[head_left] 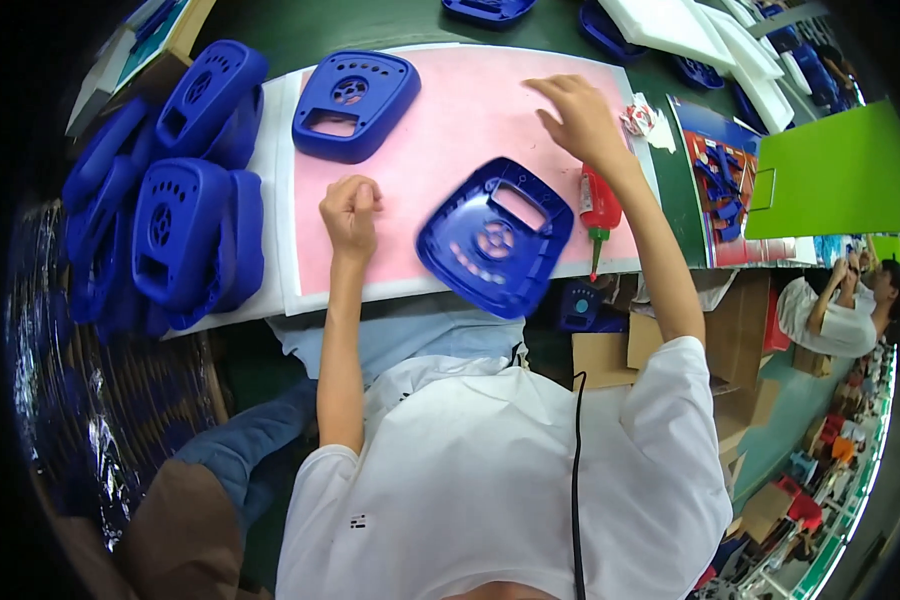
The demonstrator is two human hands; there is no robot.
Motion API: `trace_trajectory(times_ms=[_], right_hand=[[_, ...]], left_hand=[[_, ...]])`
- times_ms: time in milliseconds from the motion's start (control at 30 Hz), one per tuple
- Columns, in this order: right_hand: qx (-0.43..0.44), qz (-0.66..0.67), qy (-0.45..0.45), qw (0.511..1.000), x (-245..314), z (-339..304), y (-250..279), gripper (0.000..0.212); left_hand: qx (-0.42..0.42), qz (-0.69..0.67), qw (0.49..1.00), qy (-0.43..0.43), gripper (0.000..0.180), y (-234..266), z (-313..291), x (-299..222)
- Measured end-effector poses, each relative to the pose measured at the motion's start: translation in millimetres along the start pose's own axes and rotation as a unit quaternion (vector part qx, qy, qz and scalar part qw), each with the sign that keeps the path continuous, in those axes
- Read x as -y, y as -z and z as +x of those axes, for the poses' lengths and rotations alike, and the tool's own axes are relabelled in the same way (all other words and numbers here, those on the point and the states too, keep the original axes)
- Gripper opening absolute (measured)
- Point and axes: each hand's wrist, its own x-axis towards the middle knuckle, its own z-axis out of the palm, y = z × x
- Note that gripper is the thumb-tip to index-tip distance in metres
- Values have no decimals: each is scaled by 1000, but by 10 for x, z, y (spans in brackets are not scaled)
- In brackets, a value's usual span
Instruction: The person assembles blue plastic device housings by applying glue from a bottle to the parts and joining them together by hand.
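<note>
My left hand [351, 211] rests on the pink mat [440, 130] with its fingers curled into a loose fist; nothing shows in it. Just right of it lies a blue plastic housing [495, 238], hollow side up, hanging over the mat's near edge. My right hand [575, 112] reaches to the mat's far right, fingers spread and pressed down on the surface, holding nothing I can see. A red glue bottle [598, 208] with a green nozzle lies beside my right forearm. A second blue housing [354, 103] lies face up at the mat's far left.
A stack of several blue housings [175, 190] fills the left side. White foam sheets [705, 40] lie at the far right, next to a tray of small blue parts [722, 180] and a green board [840, 175]. Cardboard boxes [710, 340] stand below the table. Another person [840, 305] sits at right.
</note>
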Motion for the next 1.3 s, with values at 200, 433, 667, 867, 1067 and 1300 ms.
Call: trace_trajectory(times_ms=[200,433,667,867,1067,1300], right_hand=[[195,-169,-482,837,252,-704,581,75],[159,4,-499,852,325,-909,141,86],[212,171,-486,831,66,-862,243,74],[188,233,-484,822,-51,-972,146,64],[120,302,-479,816,-54,-1098,-15,57],[118,229,-471,844,15,-1071,45,75]], left_hand=[[23,191,967,-167,37,-140,3,-310],[225,304,925,-33,36,-771,-259,-921],[292,196,933,74,27,-416,-110,-770],[250,125,956,86,24,-187,94,-475],[192,-89,946,247,28,-84,77,-351],[82,-103,981,140,23,-2,-57,-128]])
